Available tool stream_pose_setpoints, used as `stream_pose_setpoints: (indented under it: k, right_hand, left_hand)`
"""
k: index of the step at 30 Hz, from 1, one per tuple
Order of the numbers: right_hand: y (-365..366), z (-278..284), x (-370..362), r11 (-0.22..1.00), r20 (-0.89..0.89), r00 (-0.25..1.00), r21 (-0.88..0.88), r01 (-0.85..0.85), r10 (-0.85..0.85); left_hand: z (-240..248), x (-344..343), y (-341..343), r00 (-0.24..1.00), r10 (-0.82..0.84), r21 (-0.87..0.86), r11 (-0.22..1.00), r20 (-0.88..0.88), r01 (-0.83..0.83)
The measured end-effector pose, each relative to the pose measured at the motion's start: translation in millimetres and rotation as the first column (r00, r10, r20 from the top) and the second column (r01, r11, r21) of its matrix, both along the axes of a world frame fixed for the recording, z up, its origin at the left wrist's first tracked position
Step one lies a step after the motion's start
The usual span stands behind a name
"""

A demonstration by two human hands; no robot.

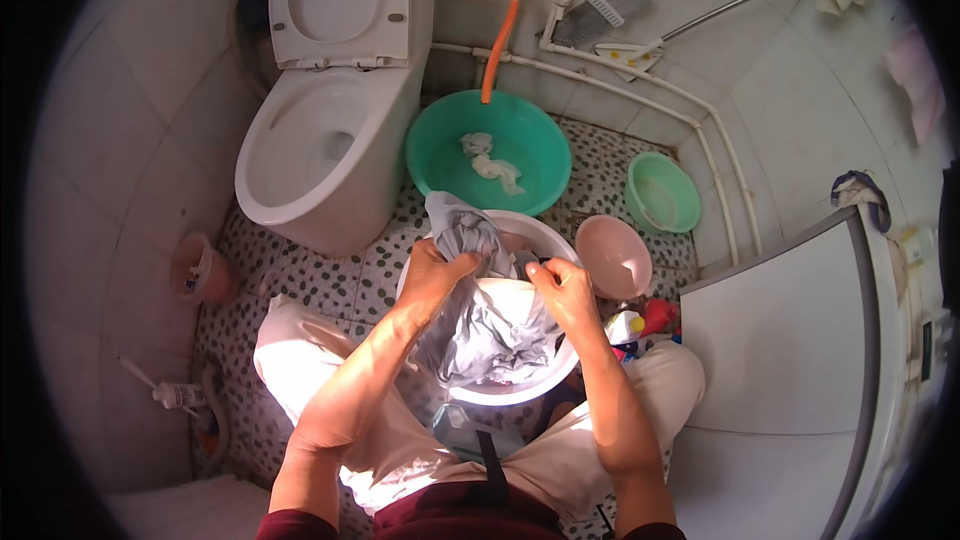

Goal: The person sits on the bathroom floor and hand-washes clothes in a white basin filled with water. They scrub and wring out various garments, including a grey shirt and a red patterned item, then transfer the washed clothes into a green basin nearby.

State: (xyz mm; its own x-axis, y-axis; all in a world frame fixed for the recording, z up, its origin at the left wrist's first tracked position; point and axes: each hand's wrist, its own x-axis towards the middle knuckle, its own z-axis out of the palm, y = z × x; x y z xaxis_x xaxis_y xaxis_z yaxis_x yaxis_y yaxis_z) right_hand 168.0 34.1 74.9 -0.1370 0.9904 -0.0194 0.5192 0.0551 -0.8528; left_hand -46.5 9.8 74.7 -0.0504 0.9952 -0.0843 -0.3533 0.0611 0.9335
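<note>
The grey cloth point(487, 333) is pale, thin-looking and thoroughly crumpled, with sharp small creases catching the sunlight until parts turn almost white. It lies bunched between and below the hands, mostly inside a white basin point(502, 397), while a duller, shadowed lump of it rises just beyond the left hand point(435, 278). A smooth cream patch shows between the two hands (whether it belongs to the same piece, I cannot tell). The left hand is closed on a thick gathered fold; the right hand point(565, 290) pinches fabric at a dark edge, its fingertips bent inward. Beyond the hands stands a green basin point(430, 155) with whitish cloth point(495, 170) in it, and just beyond the right hand, a pink basin point(613, 258).
</note>
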Motion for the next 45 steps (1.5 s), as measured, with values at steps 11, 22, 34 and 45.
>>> stream_pose_setpoints:
  k: [11,22,34,45]
  right_hand:
    - [9,3,3,0.757,-0.321,0.742,-0.105,-0.645,0.589]
    - [17,34,16,0.986,-0.546,0.822,0.131,-0.107,0.162]
    - [-53,-4,-72,0.452,0.412,0.858,0.730,-0.513,0.308]
    - [-45,-22,-68,0.530,0.326,0.918,0.749,-0.397,0.226]
  left_hand:
    - [10,-6,-9,0.851,-0.228,0.097,0.974,0.473,0.207]
    - [10,-10,-3,0.948,0.048,0.007,0.999,0.316,-0.053]
    - [-96,17,-10,0.532,-0.199,-0.042,0.913,0.823,0.406]
    - [-66,31,-9,0.963,-0.080,-0.186,0.974,0.258,0.131]
